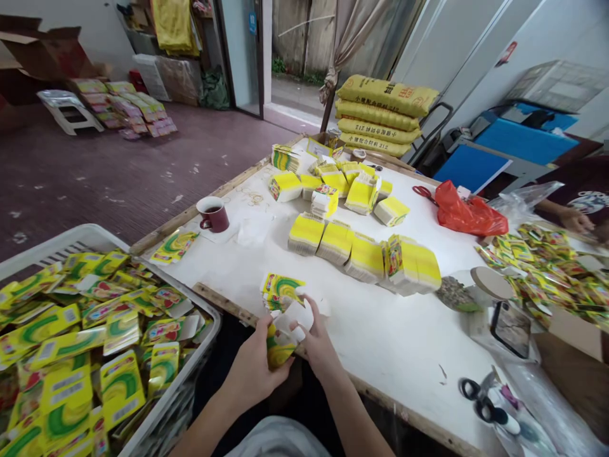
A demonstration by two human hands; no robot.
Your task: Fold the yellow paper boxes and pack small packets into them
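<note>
At the table's near edge, my left hand [254,365] is closed around a yellow and green printed card packet [280,350]. The fingers of my right hand [320,343] pinch the packet's white flap [292,317], partly covering it. Just beyond my fingers lies a small pile of printed yellow-green cards [280,289] on the white tabletop [380,336]. To my left, a white plastic crate [216,324] is heaped with yellow-green packets [121,387]. Bundled stacks of yellow cards [364,257] stand in a row farther across the table.
A mug of dark liquid [214,216] stands near the left edge. To the right are a red plastic bag [469,212], a phone [511,327], scissors [478,400] and a packet heap [566,273] beside another person's hand [575,221]. Yellow sacks [380,117] are stacked behind.
</note>
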